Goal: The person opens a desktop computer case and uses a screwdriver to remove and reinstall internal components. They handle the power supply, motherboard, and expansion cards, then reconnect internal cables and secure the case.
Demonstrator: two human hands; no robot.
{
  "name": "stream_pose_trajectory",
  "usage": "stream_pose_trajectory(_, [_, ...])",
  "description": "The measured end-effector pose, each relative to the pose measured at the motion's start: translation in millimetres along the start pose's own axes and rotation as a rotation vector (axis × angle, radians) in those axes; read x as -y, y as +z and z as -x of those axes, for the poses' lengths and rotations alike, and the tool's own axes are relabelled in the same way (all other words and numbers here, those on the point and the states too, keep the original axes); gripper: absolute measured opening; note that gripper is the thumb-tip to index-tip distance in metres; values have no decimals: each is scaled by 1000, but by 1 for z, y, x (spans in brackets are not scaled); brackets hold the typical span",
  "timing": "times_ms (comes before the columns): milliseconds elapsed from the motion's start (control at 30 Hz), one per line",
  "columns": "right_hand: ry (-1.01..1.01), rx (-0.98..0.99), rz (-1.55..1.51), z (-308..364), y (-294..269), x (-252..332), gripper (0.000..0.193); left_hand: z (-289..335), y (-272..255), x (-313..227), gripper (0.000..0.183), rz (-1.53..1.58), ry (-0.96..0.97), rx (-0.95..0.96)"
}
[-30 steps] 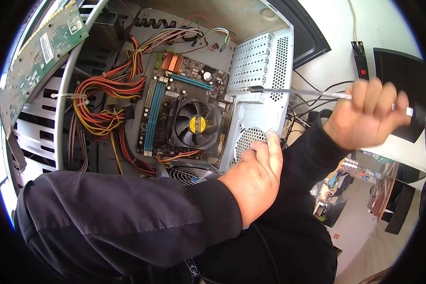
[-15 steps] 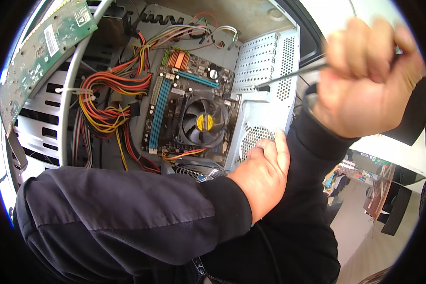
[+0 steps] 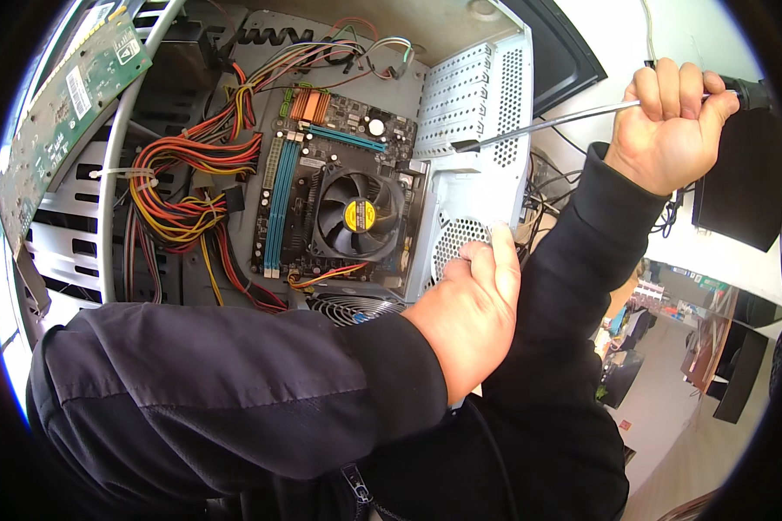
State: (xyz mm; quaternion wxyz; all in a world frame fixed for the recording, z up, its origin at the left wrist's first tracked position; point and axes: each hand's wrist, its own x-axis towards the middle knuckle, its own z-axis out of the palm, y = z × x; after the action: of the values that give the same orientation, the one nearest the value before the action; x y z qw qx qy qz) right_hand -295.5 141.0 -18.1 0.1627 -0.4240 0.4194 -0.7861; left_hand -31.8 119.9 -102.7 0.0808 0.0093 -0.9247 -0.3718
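Observation:
An opened computer case (image 3: 478,195) lies in front of me, its perforated rear panel on the right. My left hand (image 3: 473,304) rests on that panel beside the round fan grille (image 3: 456,243), index finger extended along the edge and the others curled against it. Higher up on the right, my right hand (image 3: 669,126) is closed around a long screwdriver (image 3: 573,116). Its metal shaft slants down left to a dark gap at the expansion slots (image 3: 460,104). Inside the case sit a motherboard (image 3: 330,113) and a black cooling fan (image 3: 356,213) with a yellow centre.
Red, yellow and black cables (image 3: 178,174) bundle left of the motherboard. A green circuit board (image 3: 78,95) leans at the far left across the case frame. Black cords (image 3: 543,178) lie behind the rear panel, and a dark flat panel (image 3: 556,52) stands at the upper right.
My right hand has moved slightly up and is no longer blurred; the screwdriver's tip stays near the slots. The whole view has shifted a little, and my left hand keeps its place on the panel.

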Motion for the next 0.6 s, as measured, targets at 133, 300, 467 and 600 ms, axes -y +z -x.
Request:
stream_pose_trajectory(133, [-87,-99,119,25,-13,13,37,-10,18,1,74,92,95,87])
stream_pose_trajectory(300, [-165,-94,80,20,-2,46,40,-3,0,8,92,288,-20,145])
stream_pose_trajectory(467, [-348,-339,246,90,-113,169,45,-10,13,8,94,298,92,112])
stream_pose_trajectory(600, [-247,-535,-9,159,-152,83,49,-11,-3,2,99,278,51,188])
